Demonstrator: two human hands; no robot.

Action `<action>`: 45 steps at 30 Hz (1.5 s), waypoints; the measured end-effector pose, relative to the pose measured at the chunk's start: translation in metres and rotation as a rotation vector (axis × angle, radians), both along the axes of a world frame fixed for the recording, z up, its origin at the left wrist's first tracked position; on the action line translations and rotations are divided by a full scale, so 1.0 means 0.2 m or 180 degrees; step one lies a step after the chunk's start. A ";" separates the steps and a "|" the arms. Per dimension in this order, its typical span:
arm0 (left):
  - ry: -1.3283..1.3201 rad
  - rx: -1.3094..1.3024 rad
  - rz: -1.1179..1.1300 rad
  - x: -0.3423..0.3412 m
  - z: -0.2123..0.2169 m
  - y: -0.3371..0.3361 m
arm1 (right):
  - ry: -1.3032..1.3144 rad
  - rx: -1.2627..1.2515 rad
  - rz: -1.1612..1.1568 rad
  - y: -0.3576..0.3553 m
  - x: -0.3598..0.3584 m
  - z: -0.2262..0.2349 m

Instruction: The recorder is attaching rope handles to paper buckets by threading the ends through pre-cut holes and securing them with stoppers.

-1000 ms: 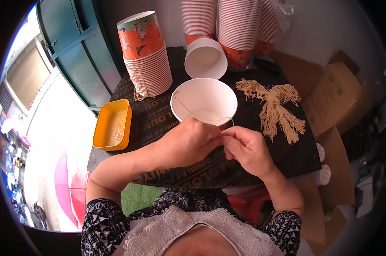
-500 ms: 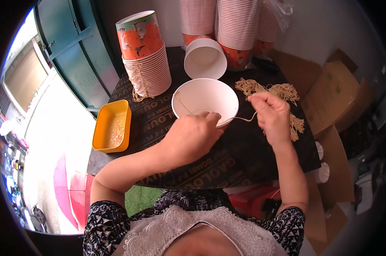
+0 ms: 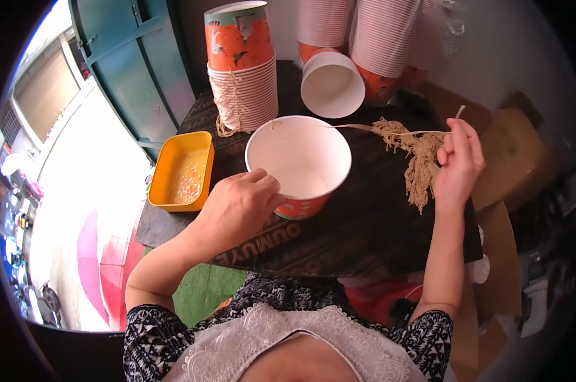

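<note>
A paper bucket [image 3: 299, 156] with a white inside and an orange-patterned outside stands on the table in front of me. My left hand [image 3: 242, 198] is closed on its near left rim, thumb and fingers pinching the edge. A thin beige cord [image 3: 355, 126] starts at a small knot on the bucket's far left rim, crosses the opening and stretches out past the right rim. Its other end is pinched in my right hand [image 3: 460, 162], raised to the right, with a short tail sticking up above the fingers. A loose bundle of cords [image 3: 420, 167] lies on the table beside that hand.
Left of the bucket sits a yellow tray [image 3: 187, 144] holding small beads. Behind it rises a nested bucket stack [image 3: 243, 95] draped with cords. Another bucket [image 3: 332, 86] lies tipped at the back, before plastic-wrapped stacks [image 3: 383, 38]. Cardboard boxes [image 3: 514, 153] stand at right.
My right hand has moved right and up, drawing the cord out taut across the bucket. My left hand has left the bucket's opening and taken its near left rim.
</note>
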State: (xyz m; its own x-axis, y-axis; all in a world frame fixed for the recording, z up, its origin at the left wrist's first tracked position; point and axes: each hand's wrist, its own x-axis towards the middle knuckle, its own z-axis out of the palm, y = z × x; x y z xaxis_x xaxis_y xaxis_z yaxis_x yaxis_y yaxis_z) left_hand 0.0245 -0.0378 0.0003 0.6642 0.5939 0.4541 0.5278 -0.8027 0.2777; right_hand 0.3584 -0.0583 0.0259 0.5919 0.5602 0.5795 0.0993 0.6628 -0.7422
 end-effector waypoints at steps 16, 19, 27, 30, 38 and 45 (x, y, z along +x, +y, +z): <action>-0.0465 -0.0504 0.0146 -0.18 0.01 -0.03 | -0.2959 0.0313 -0.0157 -0.20 -0.57 -0.36; -0.0640 -0.0540 0.0181 -0.18 0.02 -0.03 | -0.2930 0.0356 -0.0137 -0.20 -0.59 -0.40; -0.1155 -0.0380 0.0609 -0.19 0.07 -0.03 | -0.2968 0.0399 -0.0113 -0.19 -0.61 -0.40; -0.1264 -0.0343 0.0547 -0.19 0.06 -0.02 | -0.2926 0.0416 -0.0036 -0.18 -0.62 -0.40; -0.1364 -0.0393 0.0513 -0.17 0.05 -0.02 | -0.2921 0.0343 0.0041 -0.16 -0.63 -0.40; -0.1321 -0.0425 0.0455 -0.17 0.06 -0.02 | -0.2979 0.0327 0.0019 -0.15 -0.63 -0.40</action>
